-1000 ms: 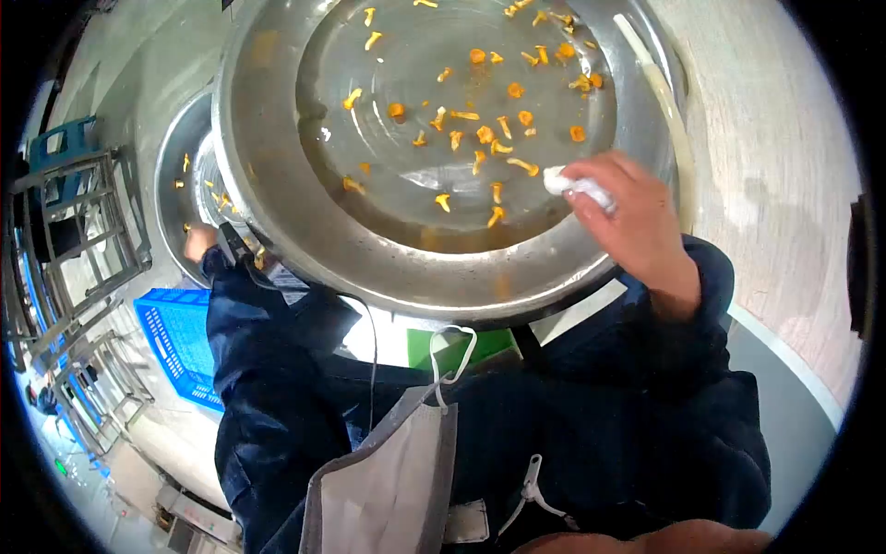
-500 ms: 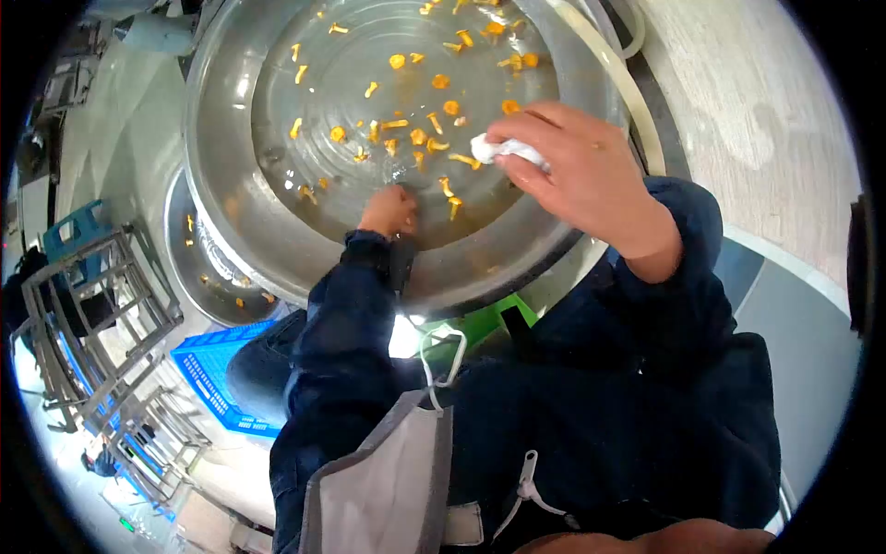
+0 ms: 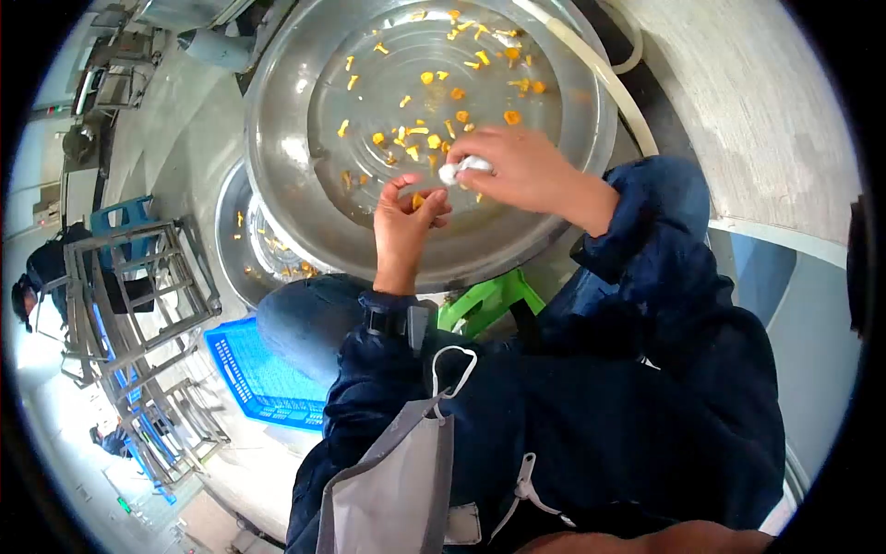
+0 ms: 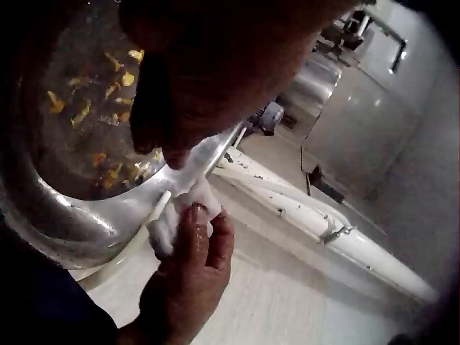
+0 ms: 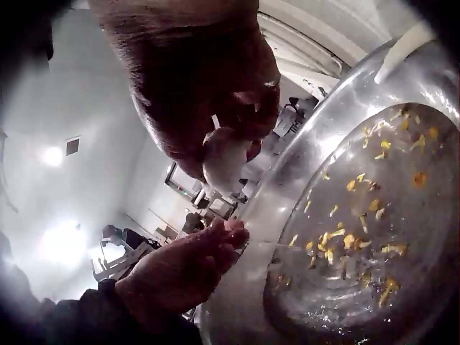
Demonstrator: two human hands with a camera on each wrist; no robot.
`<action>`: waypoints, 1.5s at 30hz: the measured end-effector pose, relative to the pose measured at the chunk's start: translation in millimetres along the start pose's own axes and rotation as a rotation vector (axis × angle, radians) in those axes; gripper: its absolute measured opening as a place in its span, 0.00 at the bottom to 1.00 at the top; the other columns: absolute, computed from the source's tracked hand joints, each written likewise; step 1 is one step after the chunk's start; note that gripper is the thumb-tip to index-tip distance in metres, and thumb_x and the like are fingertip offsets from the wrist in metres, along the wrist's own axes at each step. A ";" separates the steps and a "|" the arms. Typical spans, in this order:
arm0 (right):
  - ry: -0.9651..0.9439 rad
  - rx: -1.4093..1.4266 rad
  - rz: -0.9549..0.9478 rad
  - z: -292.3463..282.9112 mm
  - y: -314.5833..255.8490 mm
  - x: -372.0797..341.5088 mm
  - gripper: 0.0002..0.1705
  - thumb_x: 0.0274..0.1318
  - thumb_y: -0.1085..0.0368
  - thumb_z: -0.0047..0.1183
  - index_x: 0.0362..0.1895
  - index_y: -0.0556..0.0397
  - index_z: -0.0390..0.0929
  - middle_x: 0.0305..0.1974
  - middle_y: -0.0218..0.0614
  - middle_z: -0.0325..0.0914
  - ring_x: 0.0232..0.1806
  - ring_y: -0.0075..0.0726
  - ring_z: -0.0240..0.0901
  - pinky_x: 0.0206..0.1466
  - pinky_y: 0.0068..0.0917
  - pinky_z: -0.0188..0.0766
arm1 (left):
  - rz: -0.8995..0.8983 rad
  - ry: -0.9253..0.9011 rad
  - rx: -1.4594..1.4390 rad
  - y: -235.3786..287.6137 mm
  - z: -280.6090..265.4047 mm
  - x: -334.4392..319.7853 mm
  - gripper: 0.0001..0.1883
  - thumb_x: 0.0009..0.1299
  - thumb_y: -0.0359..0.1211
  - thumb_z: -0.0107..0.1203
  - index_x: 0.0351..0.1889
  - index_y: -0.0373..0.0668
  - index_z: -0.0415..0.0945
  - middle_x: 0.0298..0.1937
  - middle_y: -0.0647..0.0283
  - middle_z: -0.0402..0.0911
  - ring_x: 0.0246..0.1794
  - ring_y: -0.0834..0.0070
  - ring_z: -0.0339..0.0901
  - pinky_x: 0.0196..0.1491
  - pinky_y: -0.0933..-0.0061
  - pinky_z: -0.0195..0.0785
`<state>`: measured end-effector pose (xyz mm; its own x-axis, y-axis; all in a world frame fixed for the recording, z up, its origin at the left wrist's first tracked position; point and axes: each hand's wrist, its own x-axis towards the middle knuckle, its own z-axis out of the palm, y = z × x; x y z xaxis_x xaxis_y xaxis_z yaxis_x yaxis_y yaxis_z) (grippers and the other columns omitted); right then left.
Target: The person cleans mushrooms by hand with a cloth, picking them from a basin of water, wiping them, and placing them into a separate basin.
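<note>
A wide steel basin (image 3: 277, 138) holds shallow water with several small yellow-orange chanterelle mushrooms (image 3: 426, 78) scattered in it. Over its near side, my left hand (image 3: 399, 236) is palm up and pinches one small yellow mushroom (image 3: 418, 200) between thumb and fingers. My right hand (image 3: 531, 175), just to the right, grips a crumpled white cloth (image 3: 471, 167), held close to the left fingertips. In the left wrist view the same cloth (image 4: 205, 195) shows under the right thumb. The right wrist view has the cloth (image 5: 224, 159) above my left hand (image 5: 183, 273).
A smaller steel basin (image 3: 231, 242) with more mushrooms stands on the floor at left. Near it are a blue plastic crate (image 3: 242, 369), metal frames (image 3: 138, 268) and a green stool (image 3: 494, 300). A pale hose (image 3: 600, 74) hangs over the big basin's right rim.
My left hand went from the small basin into the big basin's water, then rose out with a mushroom. The right hand, still gripping the cloth, moved left towards it.
</note>
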<state>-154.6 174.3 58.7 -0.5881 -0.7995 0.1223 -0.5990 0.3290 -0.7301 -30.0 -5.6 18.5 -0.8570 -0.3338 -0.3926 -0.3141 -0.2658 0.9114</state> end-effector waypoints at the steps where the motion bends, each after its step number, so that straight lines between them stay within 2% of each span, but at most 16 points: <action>1: -0.020 0.044 -0.011 4.5 -1.4 1.2 0.12 0.58 0.55 0.54 0.44 0.42 0.78 0.41 0.34 0.80 0.43 0.46 0.78 0.45 0.40 0.73 | -0.050 -0.021 -0.049 -1.1 -2.2 -2.6 0.22 0.70 0.24 0.59 0.59 0.38 0.64 0.48 0.55 0.80 0.42 0.70 0.82 0.45 0.75 0.77; 3: -0.075 0.043 -0.004 7.0 -6.4 0.0 0.13 0.58 0.54 0.54 0.45 0.42 0.78 0.41 0.34 0.80 0.44 0.46 0.78 0.46 0.41 0.73 | -0.155 -0.066 -0.146 -3.2 -5.1 -8.1 0.19 0.71 0.25 0.57 0.58 0.38 0.65 0.46 0.59 0.78 0.45 0.70 0.81 0.50 0.73 0.77; 6: -0.077 0.011 0.033 13.5 -4.7 0.1 0.13 0.58 0.54 0.54 0.45 0.43 0.79 0.42 0.35 0.80 0.46 0.45 0.77 0.47 0.39 0.72 | -0.084 -0.127 -0.277 -4.1 -8.5 -14.9 0.20 0.71 0.23 0.55 0.60 0.37 0.64 0.50 0.58 0.77 0.48 0.69 0.81 0.52 0.71 0.76; 10: -0.076 0.003 0.047 10.9 -5.9 3.1 0.13 0.59 0.56 0.54 0.46 0.45 0.79 0.44 0.33 0.80 0.47 0.42 0.77 0.48 0.34 0.72 | 0.053 -0.055 0.055 1.1 -12.2 -20.6 0.25 0.70 0.21 0.56 0.64 0.41 0.63 0.52 0.54 0.82 0.44 0.73 0.81 0.47 0.75 0.75; 11: -0.085 0.016 0.049 10.0 -8.2 4.5 0.13 0.59 0.56 0.54 0.46 0.45 0.79 0.44 0.33 0.80 0.47 0.42 0.77 0.48 0.34 0.72 | 0.068 -0.037 0.065 2.7 -12.8 -22.7 0.24 0.69 0.21 0.57 0.63 0.42 0.66 0.50 0.54 0.84 0.43 0.75 0.82 0.43 0.77 0.73; 14: -0.088 0.116 0.053 9.9 -19.5 9.5 0.13 0.59 0.56 0.55 0.47 0.45 0.80 0.43 0.33 0.80 0.47 0.41 0.77 0.47 0.34 0.73 | 0.072 -0.018 0.052 -7.0 -18.5 -18.7 0.23 0.67 0.19 0.58 0.61 0.41 0.70 0.47 0.58 0.85 0.43 0.76 0.82 0.43 0.77 0.74; 17: 0.039 0.137 -0.026 21.0 -18.7 15.2 0.12 0.58 0.55 0.54 0.45 0.41 0.80 0.40 0.36 0.79 0.45 0.45 0.77 0.48 0.41 0.73 | 0.101 0.019 -0.026 -14.6 -16.9 -16.4 0.24 0.66 0.16 0.58 0.59 0.43 0.73 0.44 0.60 0.86 0.44 0.76 0.82 0.46 0.77 0.75; 20: -0.047 0.060 -0.233 32.9 -18.5 11.9 0.10 0.58 0.55 0.54 0.43 0.38 0.81 0.39 0.33 0.79 0.43 0.43 0.78 0.45 0.39 0.75 | 0.183 0.046 0.167 -7.6 -13.9 -18.4 0.26 0.65 0.15 0.58 0.61 0.44 0.72 0.42 0.63 0.86 0.45 0.76 0.81 0.50 0.75 0.75; 24: 0.049 -0.090 -0.136 31.2 -6.8 21.4 0.08 0.58 0.56 0.54 0.42 0.37 0.80 0.37 0.29 0.77 0.42 0.41 0.78 0.41 0.38 0.76 | 0.247 0.049 0.098 -9.9 -15.4 -15.7 0.30 0.65 0.15 0.58 0.64 0.45 0.67 0.42 0.63 0.86 0.47 0.80 0.80 0.51 0.77 0.73; 28: 0.035 -0.024 -0.323 38.4 -22.5 14.6 0.08 0.58 0.57 0.55 0.42 0.37 0.80 0.37 0.29 0.77 0.41 0.41 0.78 0.41 0.38 0.76 | 0.339 0.059 0.227 -7.2 -13.1 -13.1 0.31 0.66 0.14 0.56 0.66 0.47 0.64 0.42 0.63 0.85 0.46 0.79 0.80 0.50 0.76 0.73; 29: 0.010 0.015 -0.226 38.3 -23.8 15.1 0.09 0.58 0.57 0.54 0.43 0.39 0.81 0.38 0.28 0.78 0.42 0.41 0.78 0.42 0.38 0.76 | 0.369 0.066 0.282 -12.0 -16.4 -12.0 0.31 0.67 0.14 0.55 0.66 0.47 0.63 0.41 0.63 0.85 0.44 0.80 0.80 0.49 0.76 0.74; 32: 0.137 -0.070 -0.144 30.6 -18.6 26.8 0.10 0.59 0.57 0.54 0.43 0.40 0.80 0.39 0.28 0.78 0.43 0.41 0.77 0.42 0.38 0.76 | 0.362 0.048 -0.015 -8.9 -10.4 -11.3 0.31 0.64 0.16 0.59 0.65 0.47 0.66 0.39 0.66 0.86 0.42 0.83 0.80 0.50 0.78 0.73; 36: 0.021 0.020 -0.342 31.4 -33.6 24.0 0.11 0.58 0.57 0.54 0.44 0.41 0.81 0.39 0.31 0.78 0.43 0.43 0.77 0.44 0.39 0.76 | 0.408 0.134 0.111 -4.9 -12.9 -9.7 0.31 0.64 0.17 0.61 0.64 0.46 0.65 0.38 0.66 0.84 0.43 0.81 0.80 0.50 0.77 0.73; 37: -0.031 0.037 -0.249 31.9 -35.7 22.4 0.12 0.59 0.57 0.54 0.45 0.43 0.81 0.39 0.34 0.79 0.43 0.44 0.77 0.46 0.40 0.75 | 0.401 0.132 0.088 -5.6 -14.2 -8.7 0.32 0.64 0.16 0.61 0.65 0.47 0.64 0.39 0.65 0.85 0.43 0.81 0.80 0.50 0.77 0.72; 41: -0.106 0.020 -0.151 23.6 -15.7 30.5 0.13 0.58 0.57 0.54 0.46 0.44 0.80 0.40 0.37 0.78 0.44 0.46 0.76 0.49 0.41 0.73 | 0.383 0.131 0.029 -8.0 -16.9 -8.5 0.34 0.63 0.15 0.61 0.65 0.48 0.62 0.40 0.63 0.85 0.44 0.80 0.80 0.49 0.77 0.71; 45: -0.087 0.060 -0.188 22.6 -30.3 27.9 0.12 0.57 0.59 0.55 0.46 0.43 0.81 0.40 0.37 0.78 0.45 0.46 0.77 0.48 0.41 0.73 | 0.370 0.151 0.109 -5.4 -14.7 -11.8 0.32 0.64 0.17 0.61 0.65 0.48 0.64 0.38 0.66 0.84 0.42 0.82 0.78 0.49 0.78 0.71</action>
<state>-140.6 130.7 69.0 -0.4188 -0.8850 0.2033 -0.6587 0.1420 -0.7388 -12.2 -13.5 16.3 -0.8530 -0.5202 -0.0421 -0.0440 -0.0086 0.9990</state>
